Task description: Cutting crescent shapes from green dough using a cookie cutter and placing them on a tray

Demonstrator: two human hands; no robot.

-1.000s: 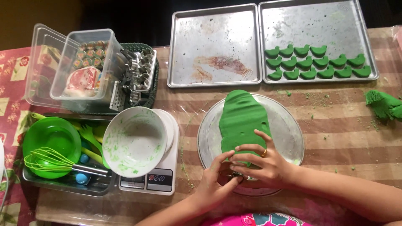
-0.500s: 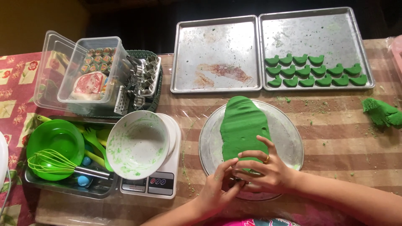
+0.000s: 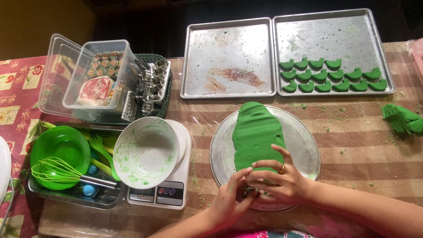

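A long flattened sheet of green dough (image 3: 257,133) lies on a round metal plate (image 3: 304,141) at the table's middle. Both hands meet at the near end of the sheet. My right hand (image 3: 277,180), with a ring on one finger, curls over that end. My left hand (image 3: 231,197) presses in from the left with its fingertips against something small that the fingers hide. On the right baking tray (image 3: 335,35) stand two rows of several green cut-out shapes (image 3: 332,80).
An empty stained baking tray (image 3: 227,57) sits left of the filled one. A white bowl (image 3: 145,152) rests on a kitchen scale (image 3: 169,191). A green bowl with a whisk (image 3: 59,169), clear tubs with metal cutters (image 3: 152,86), and a lump of green dough (image 3: 401,118) lie around.
The view has shifted slightly. Both hands stay at the near end of the dough, with the left fingers pressing closer against the right hand.
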